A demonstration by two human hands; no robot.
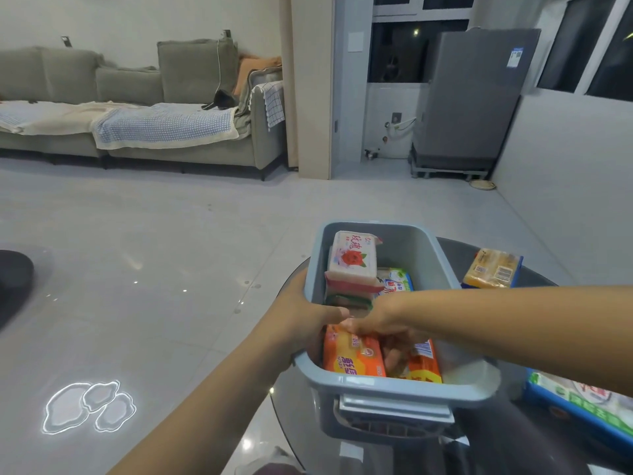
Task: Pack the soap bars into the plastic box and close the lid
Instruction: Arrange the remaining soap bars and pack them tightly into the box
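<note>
A grey-blue plastic box (424, 252) stands open on a dark round glass table (534, 450). Inside it, a white soap bar with a red rose (352, 257) tops a stack at the far left. A blue-and-white pack (397, 281) lies beside the stack, and orange soap packs (352, 354) fill the near end. My left hand (301, 323) grips the box's left wall. My right hand (387, 323) reaches down into the box, fingers curled onto the orange packs. No lid is in view.
A yellow soap pack (491, 269) lies on the table right of the box. A blue-edged pack (582, 406) sits at the near right. Tiled floor, a grey sofa (137, 108) and a grey fridge (472, 97) lie beyond.
</note>
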